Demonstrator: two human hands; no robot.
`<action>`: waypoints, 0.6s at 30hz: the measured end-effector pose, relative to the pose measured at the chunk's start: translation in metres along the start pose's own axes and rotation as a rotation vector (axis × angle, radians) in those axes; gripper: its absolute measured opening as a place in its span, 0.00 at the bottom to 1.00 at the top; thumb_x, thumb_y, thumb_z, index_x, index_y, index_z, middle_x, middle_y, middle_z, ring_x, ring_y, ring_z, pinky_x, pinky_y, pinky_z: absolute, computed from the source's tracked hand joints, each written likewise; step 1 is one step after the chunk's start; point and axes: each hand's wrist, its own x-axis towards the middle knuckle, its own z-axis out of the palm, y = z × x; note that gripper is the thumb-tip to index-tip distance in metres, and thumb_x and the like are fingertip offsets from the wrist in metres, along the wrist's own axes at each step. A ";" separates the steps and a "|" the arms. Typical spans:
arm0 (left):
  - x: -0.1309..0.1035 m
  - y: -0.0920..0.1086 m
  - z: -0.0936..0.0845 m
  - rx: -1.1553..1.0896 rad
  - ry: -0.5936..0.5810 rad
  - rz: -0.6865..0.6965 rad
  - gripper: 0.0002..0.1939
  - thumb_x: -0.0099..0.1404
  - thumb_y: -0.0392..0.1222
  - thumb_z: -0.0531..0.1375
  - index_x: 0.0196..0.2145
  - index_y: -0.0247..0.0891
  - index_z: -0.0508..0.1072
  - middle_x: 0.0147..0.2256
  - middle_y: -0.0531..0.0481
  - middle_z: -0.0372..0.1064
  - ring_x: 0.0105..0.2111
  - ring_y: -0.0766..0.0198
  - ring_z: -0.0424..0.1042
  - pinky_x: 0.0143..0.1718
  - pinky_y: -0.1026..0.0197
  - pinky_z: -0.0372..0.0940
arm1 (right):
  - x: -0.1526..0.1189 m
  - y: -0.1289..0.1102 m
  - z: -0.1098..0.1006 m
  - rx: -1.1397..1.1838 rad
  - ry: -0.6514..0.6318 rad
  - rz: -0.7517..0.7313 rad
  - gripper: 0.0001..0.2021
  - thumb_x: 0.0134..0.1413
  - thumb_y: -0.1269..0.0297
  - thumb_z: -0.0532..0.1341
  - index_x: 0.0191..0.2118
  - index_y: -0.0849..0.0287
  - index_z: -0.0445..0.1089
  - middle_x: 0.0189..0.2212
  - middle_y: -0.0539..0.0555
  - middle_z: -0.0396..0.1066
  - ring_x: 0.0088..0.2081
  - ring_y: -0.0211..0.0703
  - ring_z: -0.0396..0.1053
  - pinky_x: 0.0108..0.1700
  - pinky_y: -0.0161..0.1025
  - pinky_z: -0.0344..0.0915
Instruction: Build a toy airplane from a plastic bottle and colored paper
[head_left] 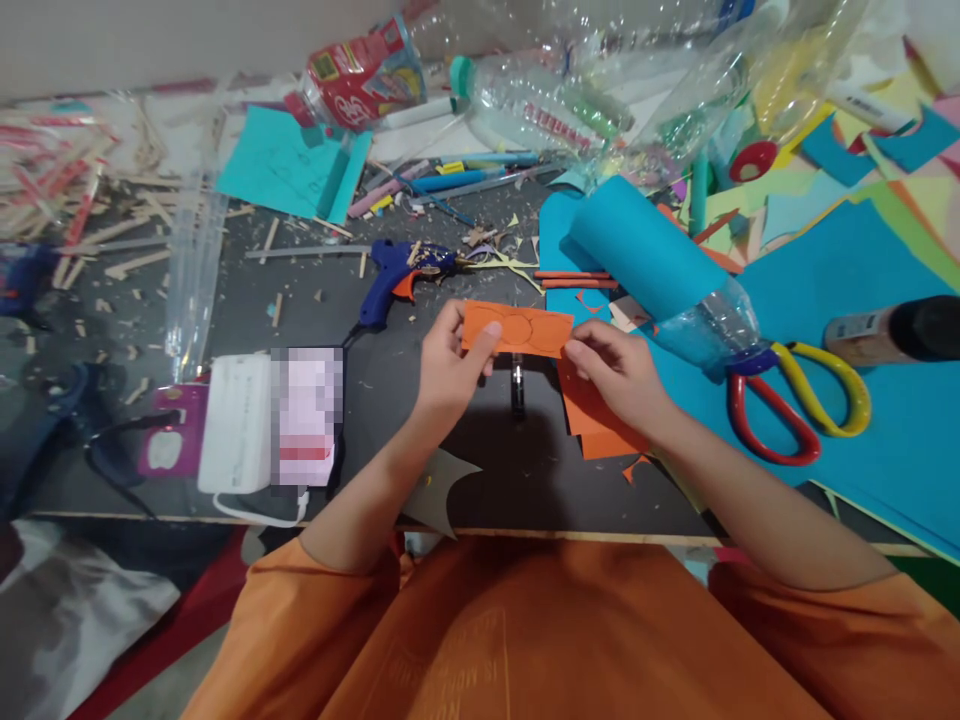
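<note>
An orange paper strip (551,332) with circles drawn on it is held up over the dark table. My left hand (456,360) pinches its left end, thumb on the front face. At the strip's lower right corner, my right hand (611,365) grips the edge between thumb and fingers. Beneath the strip, partly covered, lies a dark pen (517,388). Larger orange paper (592,415) rests on the table under my right hand. A blue glue gun (390,275) with an orange trigger lies beyond my left hand.
At right, a bottle wrapped in blue paper (637,235) lies near red-and-yellow-handled scissors (776,430) on blue sheets (885,430). A white power bank (236,425) and a phone (307,420) sit at left. Plastic bottles (525,95) line the back; wood scraps litter the left.
</note>
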 end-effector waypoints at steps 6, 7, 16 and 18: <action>-0.016 0.004 0.010 0.099 -0.133 -0.085 0.17 0.58 0.51 0.62 0.19 0.38 0.67 0.18 0.54 0.67 0.23 0.68 0.70 0.31 0.65 0.68 | -0.004 -0.004 0.009 0.361 -0.114 0.213 0.14 0.57 0.56 0.57 0.24 0.56 0.60 0.18 0.45 0.64 0.17 0.32 0.58 0.23 0.33 0.57; -0.017 0.004 0.011 0.115 -0.184 -0.126 0.19 0.59 0.52 0.61 0.17 0.38 0.67 0.18 0.52 0.67 0.24 0.67 0.71 0.31 0.65 0.68 | -0.004 -0.006 0.010 0.366 -0.128 0.221 0.14 0.57 0.56 0.57 0.25 0.56 0.60 0.18 0.45 0.64 0.17 0.32 0.58 0.22 0.33 0.58; -0.010 0.004 0.009 -0.140 -0.082 -0.249 0.18 0.53 0.53 0.64 0.19 0.36 0.69 0.16 0.53 0.68 0.14 0.72 0.65 0.18 0.68 0.63 | -0.039 -0.052 -0.060 -0.576 -0.084 0.045 0.16 0.61 0.50 0.53 0.41 0.55 0.71 0.36 0.55 0.77 0.32 0.44 0.73 0.31 0.38 0.65; -0.009 0.004 0.008 -0.149 -0.052 -0.243 0.16 0.53 0.50 0.64 0.20 0.36 0.69 0.16 0.53 0.68 0.14 0.72 0.65 0.18 0.68 0.63 | -0.061 -0.043 -0.094 -0.853 0.093 0.114 0.22 0.61 0.44 0.49 0.44 0.55 0.70 0.37 0.60 0.76 0.34 0.50 0.74 0.31 0.42 0.66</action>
